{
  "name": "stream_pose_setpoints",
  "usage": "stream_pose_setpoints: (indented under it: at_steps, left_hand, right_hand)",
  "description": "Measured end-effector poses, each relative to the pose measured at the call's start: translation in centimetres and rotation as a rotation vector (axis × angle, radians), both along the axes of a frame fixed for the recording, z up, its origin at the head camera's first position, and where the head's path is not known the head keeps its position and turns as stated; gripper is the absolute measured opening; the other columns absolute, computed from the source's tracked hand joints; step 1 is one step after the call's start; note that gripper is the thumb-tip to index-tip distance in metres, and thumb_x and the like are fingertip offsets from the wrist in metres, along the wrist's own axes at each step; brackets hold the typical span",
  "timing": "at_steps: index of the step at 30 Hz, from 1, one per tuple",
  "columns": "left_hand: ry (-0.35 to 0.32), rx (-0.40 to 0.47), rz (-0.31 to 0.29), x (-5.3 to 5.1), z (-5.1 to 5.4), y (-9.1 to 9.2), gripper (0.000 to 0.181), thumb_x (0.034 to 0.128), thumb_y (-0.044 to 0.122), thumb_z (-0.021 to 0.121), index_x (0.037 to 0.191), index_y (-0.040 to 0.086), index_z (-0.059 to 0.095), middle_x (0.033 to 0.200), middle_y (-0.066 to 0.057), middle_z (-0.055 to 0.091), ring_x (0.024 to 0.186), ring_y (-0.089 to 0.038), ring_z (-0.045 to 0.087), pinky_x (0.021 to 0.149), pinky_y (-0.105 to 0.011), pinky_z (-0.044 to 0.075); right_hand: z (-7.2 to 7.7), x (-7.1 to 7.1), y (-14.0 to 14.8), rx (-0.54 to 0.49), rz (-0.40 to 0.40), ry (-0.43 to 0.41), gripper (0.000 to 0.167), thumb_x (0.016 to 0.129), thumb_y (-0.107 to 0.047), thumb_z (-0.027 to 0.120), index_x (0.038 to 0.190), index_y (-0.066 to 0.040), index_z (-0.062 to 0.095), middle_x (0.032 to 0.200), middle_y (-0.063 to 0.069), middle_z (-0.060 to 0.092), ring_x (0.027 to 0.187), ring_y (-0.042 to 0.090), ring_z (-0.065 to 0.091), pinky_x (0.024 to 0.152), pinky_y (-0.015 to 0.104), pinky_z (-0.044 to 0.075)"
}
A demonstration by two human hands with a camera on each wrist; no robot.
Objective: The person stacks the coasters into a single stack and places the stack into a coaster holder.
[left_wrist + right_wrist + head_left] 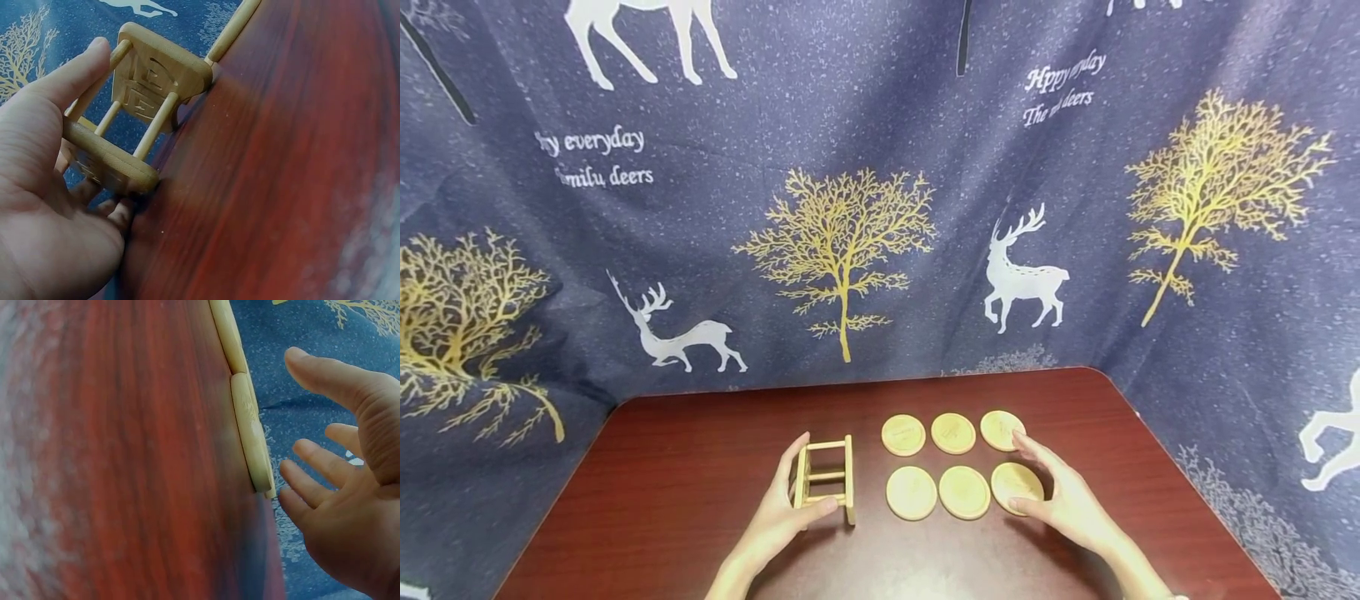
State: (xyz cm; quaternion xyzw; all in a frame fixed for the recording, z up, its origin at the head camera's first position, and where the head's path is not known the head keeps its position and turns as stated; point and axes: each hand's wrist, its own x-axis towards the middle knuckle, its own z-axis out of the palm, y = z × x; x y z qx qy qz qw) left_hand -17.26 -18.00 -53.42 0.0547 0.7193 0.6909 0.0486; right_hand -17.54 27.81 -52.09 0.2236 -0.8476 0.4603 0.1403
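Note:
My left hand [778, 510] grips a small wooden coaster rack [849, 477] at the left of the discs. The rack has two end panels with carved marks, joined by round rods, as the left wrist view shows on its end panel [147, 78]. To the right, several round wooden coasters lie flat in two rows. My right hand [1071, 504] hovers at the right end of these rows, beside the front right coaster [1019, 485] and the back right coaster [1000, 429]. In the right wrist view its spread fingers [325, 462] are apart from the nearest coaster [251, 434].
A reddish-brown table [685, 467] with rounded back corners carries everything. Behind and at both sides hangs a dark blue cloth [880, 108] printed with white deer and golden trees. The other coasters, such as the front left coaster [912, 493], lie between the two hands.

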Motion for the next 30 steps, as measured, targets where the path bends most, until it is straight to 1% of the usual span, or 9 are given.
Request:
stream_pose_setpoints:
  at_steps: [3,5,7,10,14,21,23,27,30]
  left_hand:
    - [0.009,-0.007,0.0,-0.05,-0.03,0.04,0.114,0.088,0.008,0.093,0.176,0.027,0.024,0.179,-0.017,0.023,0.141,-0.044,0.054,0.088,-0.036,0.061]
    - [0.014,-0.01,-0.001,-0.11,-0.03,0.08,0.114,0.0879,0.008,0.094,0.176,0.027,0.024,0.18,-0.016,0.023,0.147,-0.045,0.049,0.092,-0.035,0.06]
    - [0.015,-0.009,-0.004,-0.14,-0.03,0.1,0.113,0.0882,0.009,0.093,0.176,0.027,0.025,0.18,-0.016,0.022,0.147,-0.046,0.048,0.091,-0.036,0.061]
    - [0.018,-0.01,-0.004,-0.15,-0.04,0.1,0.112,0.0886,0.009,0.093,0.176,0.028,0.025,0.18,-0.016,0.021,0.146,-0.047,0.049,0.091,-0.035,0.061]
    - [0.015,-0.005,-0.001,-0.07,-0.06,0.04,0.113,0.0884,0.008,0.093,0.176,0.027,0.024,0.179,-0.017,0.023,0.143,-0.045,0.052,0.091,-0.036,0.061]
    - [-0.007,0.035,-0.023,-0.07,-0.06,0.02,0.114,0.0893,0.004,0.091,0.177,0.025,0.02,0.172,-0.024,0.032,0.119,-0.036,0.068,0.082,-0.037,0.064]
    - [-0.007,0.028,-0.017,-0.07,-0.05,0.02,0.114,0.0891,0.005,0.091,0.177,0.025,0.021,0.172,-0.024,0.032,0.116,-0.033,0.068,0.079,-0.036,0.063]
    - [-0.006,0.029,-0.015,-0.04,-0.02,0.04,0.114,0.0887,0.005,0.092,0.177,0.025,0.021,0.172,-0.022,0.033,0.121,-0.035,0.067,0.082,-0.036,0.063]
    - [-0.007,0.043,-0.019,-0.01,-0.03,0.06,0.114,0.089,0.005,0.091,0.177,0.024,0.021,0.173,-0.022,0.033,0.125,-0.036,0.067,0.087,-0.036,0.063]
  right_hand:
    - [-0.28,-0.05,0.18,0.002,0.003,0.019,0.091,0.08,-0.006,0.099,0.16,0.0,0.055,0.15,0.006,0.068,0.131,0.003,0.062,0.108,0.009,0.041]
    - [-0.44,-0.06,0.3,0.012,0.001,0.023,0.092,0.08,-0.006,0.099,0.16,-0.001,0.055,0.145,0.012,0.069,0.131,0.004,0.061,0.107,0.009,0.042]
    - [-0.53,-0.03,0.38,0.026,-0.002,0.017,0.092,0.08,-0.008,0.099,0.16,-0.002,0.054,0.142,0.018,0.07,0.13,0.005,0.062,0.107,0.009,0.042]
    - [-0.57,0.02,0.41,0.051,-0.009,-0.001,0.093,0.08,-0.011,0.1,0.161,-0.004,0.055,0.138,0.022,0.071,0.128,0.011,0.065,0.107,0.01,0.043]
    - [-0.53,0.08,0.36,0.083,-0.026,-0.034,0.095,0.079,-0.016,0.102,0.161,-0.005,0.056,0.137,0.017,0.073,0.127,0.017,0.067,0.107,0.012,0.042]
    - [-0.66,0.08,0.51,0.107,-0.032,-0.076,0.096,0.075,-0.021,0.104,0.159,-0.009,0.059,0.139,0.011,0.075,0.132,0.019,0.066,0.107,0.007,0.035]
    - [-0.73,0.07,0.56,0.127,-0.041,-0.071,0.094,0.075,-0.022,0.105,0.158,-0.01,0.061,0.14,0.01,0.075,0.132,0.018,0.066,0.107,0.007,0.035]
    - [-0.77,0.05,0.55,0.168,-0.064,-0.056,0.091,0.073,-0.024,0.105,0.154,-0.011,0.065,0.142,0.009,0.074,0.132,0.018,0.064,0.106,0.01,0.037]
    - [-0.72,0.0,0.45,0.209,-0.084,-0.042,0.091,0.072,-0.027,0.106,0.152,-0.011,0.067,0.143,0.007,0.073,0.13,0.018,0.064,0.105,0.018,0.045]
